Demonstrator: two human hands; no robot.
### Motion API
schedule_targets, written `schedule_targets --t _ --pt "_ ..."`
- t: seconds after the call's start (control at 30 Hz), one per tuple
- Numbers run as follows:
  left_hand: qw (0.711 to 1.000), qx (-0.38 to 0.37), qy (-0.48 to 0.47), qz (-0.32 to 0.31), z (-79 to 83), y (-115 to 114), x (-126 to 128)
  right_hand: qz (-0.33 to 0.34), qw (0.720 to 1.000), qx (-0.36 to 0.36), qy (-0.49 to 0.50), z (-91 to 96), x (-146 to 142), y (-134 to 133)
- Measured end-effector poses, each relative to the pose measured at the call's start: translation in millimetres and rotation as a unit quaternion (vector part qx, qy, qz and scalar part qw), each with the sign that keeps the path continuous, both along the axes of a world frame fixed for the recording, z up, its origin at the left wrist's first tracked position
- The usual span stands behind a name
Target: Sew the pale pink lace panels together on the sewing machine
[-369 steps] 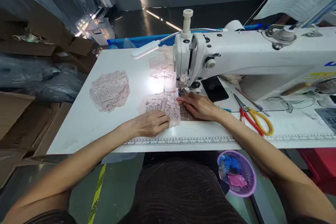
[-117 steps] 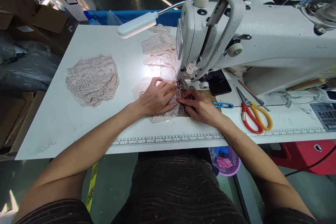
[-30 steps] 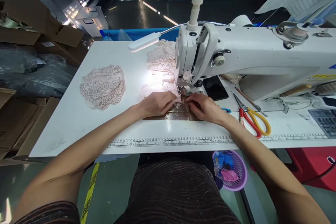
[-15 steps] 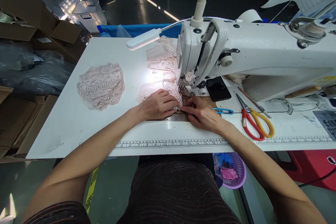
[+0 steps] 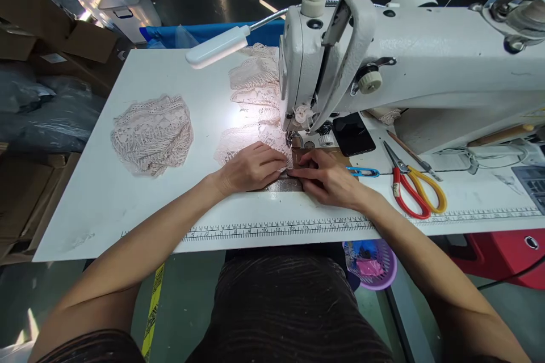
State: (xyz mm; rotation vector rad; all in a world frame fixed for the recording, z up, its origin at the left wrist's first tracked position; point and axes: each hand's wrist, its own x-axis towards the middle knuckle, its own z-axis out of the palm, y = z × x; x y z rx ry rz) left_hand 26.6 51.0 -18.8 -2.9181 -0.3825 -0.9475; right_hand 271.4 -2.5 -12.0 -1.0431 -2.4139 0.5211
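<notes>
Head view: two hands (image 5: 252, 168) (image 5: 327, 178) at lace (image 5: 272, 135), one sewing machine (image 5: 409, 59), one phone (image 5: 354, 137).

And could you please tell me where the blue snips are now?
In the head view, the blue snips lie right of centre on the white table, between the right hand and the scissors, below the black phone.

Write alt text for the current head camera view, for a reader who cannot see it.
A person's left hand rests on pale lace at a white sewing machine, and the right hand touches the lace's edge. A crumpled lace heap lies left on the white table; scissors with red and yellow handles lie right.
</notes>
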Motion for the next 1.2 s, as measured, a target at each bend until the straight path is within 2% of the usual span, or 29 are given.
schedule_targets --t 0.1,0.17,0.3,0.43,0.67,0.77,0.83,0.97,1.07,1.13,1.2 --pt "0.999 -0.022 -0.037 0.004 -1.1 0.3 0.5 0.017 0.998 -0.055 0.018 14.1 7.8 15.1" --pt "0.999 -0.025 -0.033 0.004 -1.0 0.2 0.8 -0.002 0.998 -0.062 -0.007 20.4 11.2 25.5" --pt "1.000 -0.003 0.015 -0.008 -0.1 0.5 1.7 -0.031 0.998 -0.052 -0.018 18.0 9.8 33.7" --pt "0.999 -0.006 0.045 -0.014 -0.3 2.3 1.6 -0.044 0.998 -0.034 0.017 16.2 12.4 27.8" --pt "0.997 -0.027 0.065 -0.002 1.6 -0.2 2.4 -0.146 0.989 0.010 -0.035 44.8 48.9 6.1" --pt "0.996 -0.060 0.061 -0.014 0.1 -1.1 3.0 -0.161 0.981 0.008 -0.108 40.9 55.7 -8.8" --pt "0.992 -0.119 0.034 -0.018 -0.7 -0.3 1.8 -0.157 0.975 0.013 -0.156 31.1 56.8 -18.4" --pt "0.955 -0.292 -0.055 0.018 3.2 0.7 -1.5 -0.177 0.970 0.074 -0.146 7.6 59.5 -31.5" --pt "0.904 -0.400 -0.108 0.107 7.2 -1.7 0.6 -0.189 0.967 0.116 -0.125 -1.7 59.1 -35.6" --pt "0.873 -0.437 -0.151 0.156 7.3 -3.5 3.8 -0.199 0.969 0.118 -0.083 -2.0 53.9 -36.8" --pt "0.851 -0.459 -0.190 0.172 5.7 -4.4 6.7 -0.199 0.977 0.074 -0.010 0.5 43.6 -36.3"
